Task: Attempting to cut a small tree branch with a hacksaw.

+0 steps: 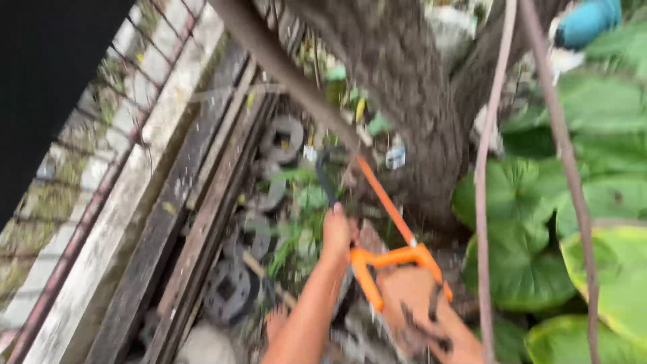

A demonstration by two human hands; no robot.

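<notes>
The picture is blurred by motion. My right hand [412, 291] grips the orange handle of a hand saw [387, 202], whose orange frame slants up and left to the foot of a rough tree trunk [411, 101]. My left hand [335, 232] is closed around the saw's thin dark blade side, just left of the handle. A slanting branch [283, 64] crosses above the saw's tip.
Large round green leaves [519, 263] fill the right side, with two thin bare stems [480, 202] hanging in front. Weathered planks [195, 222] and dark round metal discs [232, 290] lie at the left. A concrete kerb with wire fencing [101, 189] runs beyond them.
</notes>
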